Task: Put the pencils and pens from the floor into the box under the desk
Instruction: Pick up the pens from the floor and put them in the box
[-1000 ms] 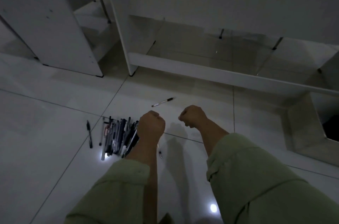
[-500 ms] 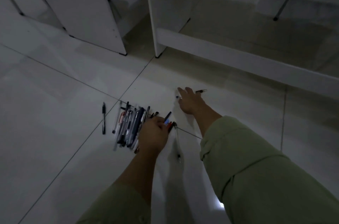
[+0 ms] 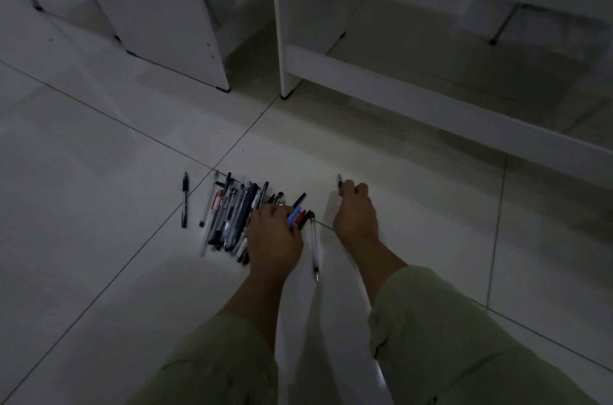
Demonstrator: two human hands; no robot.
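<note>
A pile of pens and pencils (image 3: 230, 215) lies on the pale tiled floor. My left hand (image 3: 273, 238) rests on the pile's right side, fingers curled around several pens with blue and red caps (image 3: 297, 218). My right hand (image 3: 355, 215) is just to the right, fingers pinching a single pen (image 3: 340, 184) whose tip sticks out past them. A clear pen (image 3: 314, 247) lies between my hands. One black pen (image 3: 184, 199) lies apart, left of the pile. The box is out of view.
A white desk side panel (image 3: 282, 23) and its low crossbar (image 3: 431, 112) stand beyond the pens. Another white cabinet panel (image 3: 159, 6) stands to the left. Thin metal legs (image 3: 501, 26) show under the desk at the far right.
Both fists have come down to the floor. My right hand took hold of the stray pen and drew it toward the pile; my left hand closed on pens at the pile's right side.
</note>
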